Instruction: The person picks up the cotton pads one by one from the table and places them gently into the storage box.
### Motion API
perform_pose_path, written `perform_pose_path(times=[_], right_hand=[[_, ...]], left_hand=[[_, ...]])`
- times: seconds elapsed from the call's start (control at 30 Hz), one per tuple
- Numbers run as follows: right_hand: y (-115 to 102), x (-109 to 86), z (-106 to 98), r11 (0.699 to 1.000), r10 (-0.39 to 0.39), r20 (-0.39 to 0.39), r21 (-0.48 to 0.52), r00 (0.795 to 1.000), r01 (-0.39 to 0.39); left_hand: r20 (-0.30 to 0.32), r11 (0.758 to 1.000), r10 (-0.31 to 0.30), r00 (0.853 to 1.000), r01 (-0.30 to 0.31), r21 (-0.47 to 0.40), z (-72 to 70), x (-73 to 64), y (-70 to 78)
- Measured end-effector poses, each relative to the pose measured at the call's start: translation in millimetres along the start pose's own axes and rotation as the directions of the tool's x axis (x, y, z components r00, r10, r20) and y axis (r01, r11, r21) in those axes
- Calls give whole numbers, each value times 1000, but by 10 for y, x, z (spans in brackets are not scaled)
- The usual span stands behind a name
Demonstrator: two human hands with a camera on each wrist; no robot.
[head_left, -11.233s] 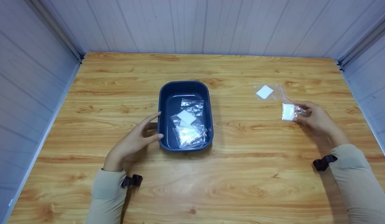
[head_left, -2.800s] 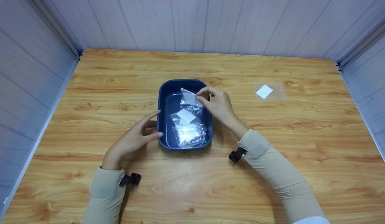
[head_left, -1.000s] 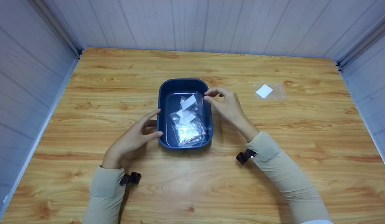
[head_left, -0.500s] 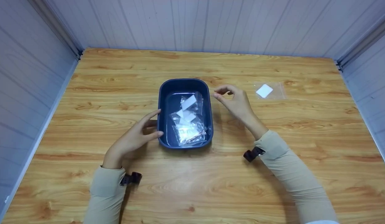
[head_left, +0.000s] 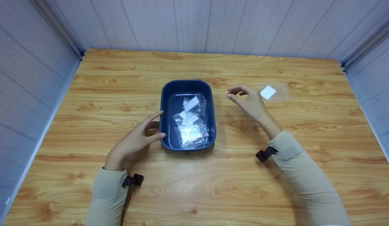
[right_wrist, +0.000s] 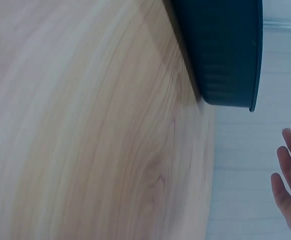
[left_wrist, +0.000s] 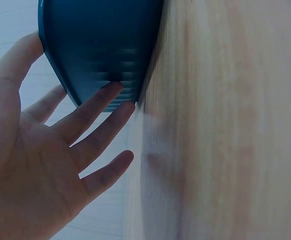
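In the head view a dark blue plastic box (head_left: 167, 131) holds several clear zip bags (head_left: 194, 135) with white square pieces inside. My left hand (head_left: 134, 139) rests against the box's left side, thumb and a fingertip at the rim. The left wrist view shows the other fingers of that hand (left_wrist: 40, 155) spread, two of them touching the outer wall. To the right of the box, my right hand (head_left: 251, 102) hovers with fingers loosely bent and nothing between them. Just beyond it lies a flat clear zip bag (head_left: 280, 91) with a white square (head_left: 268, 92).
A wood-grain table (head_left: 194, 185) fills the space, bounded by pale panels behind (head_left: 194, 25) and at both sides. Small dark cameras sit at my left wrist (head_left: 133, 180) and right wrist (head_left: 266, 153).
My right hand has put a bagged white piece into the box, let go, and moved right toward the bag on the table. The left hand stays at the box.
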State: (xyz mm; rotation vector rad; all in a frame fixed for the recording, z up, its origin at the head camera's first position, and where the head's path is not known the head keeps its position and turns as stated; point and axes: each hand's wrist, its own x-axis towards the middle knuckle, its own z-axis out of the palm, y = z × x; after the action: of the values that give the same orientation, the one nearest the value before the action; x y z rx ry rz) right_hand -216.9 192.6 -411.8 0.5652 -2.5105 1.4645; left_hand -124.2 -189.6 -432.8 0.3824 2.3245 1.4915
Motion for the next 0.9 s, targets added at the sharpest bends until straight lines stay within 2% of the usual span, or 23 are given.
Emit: perform_pose_path(times=[0.07,0.3,0.37,0.47,0.7,0.9], right_hand=[[6,-7,-33,1000,1,1,0,1000,-1],[-245,-78,-199,999,29,12,-15,999,-29],[-226,-85,-242,999,47,13,-22,999,-46],[-128,-83,-296,997,71,8,-31,997,-71],[276,-37,-401,994,101,-14,-37,995,-102],[375,-39,-511,991,110,-20,-70,994,-111]], left_hand=[[0,1000,-2,1000,2,-1,1,-2,-3],[-3,1000,-19,1000,19,2,1,-8,-9],[-4,1000,-17,1000,17,4,0,-5,-10],[-4,1000,-14,1000,14,6,0,-1,-8],[-6,1000,-23,1000,23,4,0,-7,-5],[-6,1000,3,1000,-3,-11,3,-10,-6]])
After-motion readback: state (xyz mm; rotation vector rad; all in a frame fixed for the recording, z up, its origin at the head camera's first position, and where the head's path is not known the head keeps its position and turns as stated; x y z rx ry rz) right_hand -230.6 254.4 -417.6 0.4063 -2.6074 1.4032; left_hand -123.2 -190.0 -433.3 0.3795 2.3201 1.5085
